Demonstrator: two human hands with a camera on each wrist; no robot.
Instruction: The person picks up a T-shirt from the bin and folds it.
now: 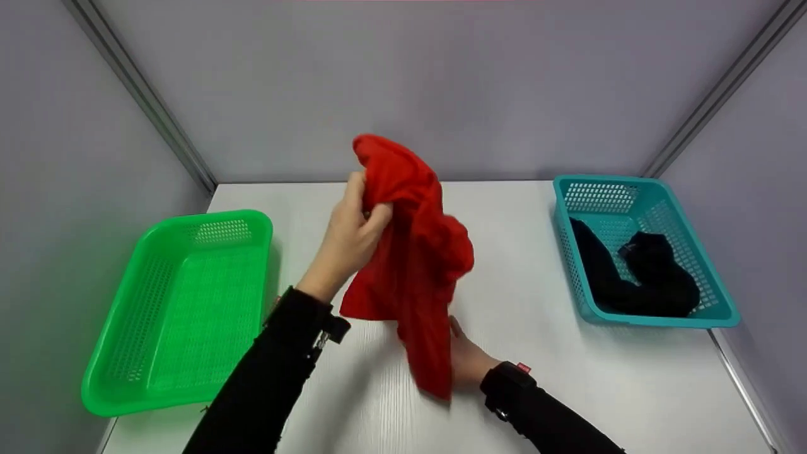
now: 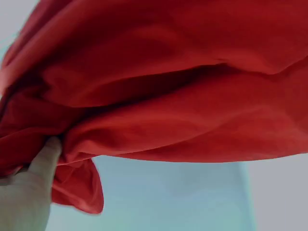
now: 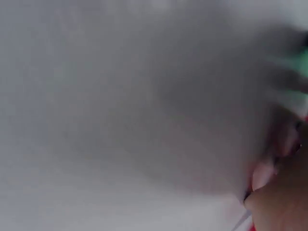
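Note:
Hanging over the middle of the table is a crumpled red garment (image 1: 419,252), its folds filling much of the left wrist view. My left hand (image 1: 347,236) pinches its upper part, thumb pressed into the cloth (image 2: 159,101). Down by the garment's lower end, my right hand (image 1: 468,359) is at its right edge, close over the table. The red cloth covers most of that hand's fingers in the head view. Motion blurs the right wrist view, where part of the right hand (image 3: 284,192) shows at the edge; I cannot tell whether it grips the cloth.
To the left stands a green plastic basket (image 1: 268,265) with nothing inside. A teal basket (image 1: 662,321) at the right holds black cloth (image 1: 630,293). The white table (image 1: 517,277) is bounded by grey panels (image 1: 403,88) at the back and sides.

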